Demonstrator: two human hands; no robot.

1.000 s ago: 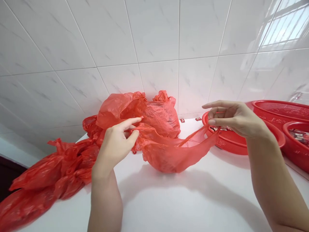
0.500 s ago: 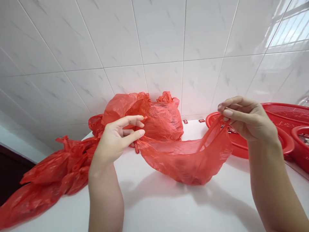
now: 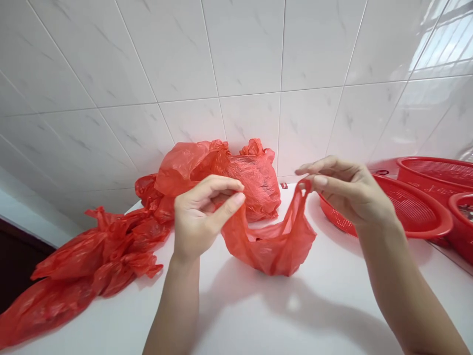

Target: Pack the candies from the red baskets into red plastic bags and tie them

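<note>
A thin red plastic bag (image 3: 271,249) hangs in a sagging loop between my two hands. My left hand (image 3: 205,217) pinches one side of its top between thumb and fingers. My right hand (image 3: 342,195) holds the other handle (image 3: 301,207) between thumb and fingertips. The bag's lowest part rests on or just above the white counter (image 3: 281,315). Behind my left hand lies a crumpled heap of red bags (image 3: 236,182), and a longer pile of red bags (image 3: 92,261) spreads to the left.
Red mesh baskets (image 3: 406,209) stand at the right of the counter, one behind another, and a further red basket (image 3: 461,222) holds something dark. A small red packet (image 3: 283,186) lies by the white tiled wall (image 3: 244,59).
My hands have come closer together. The bag's mouth has narrowed from a wide stretched span to a tighter loop, and the bag now hangs shorter between my hands.
</note>
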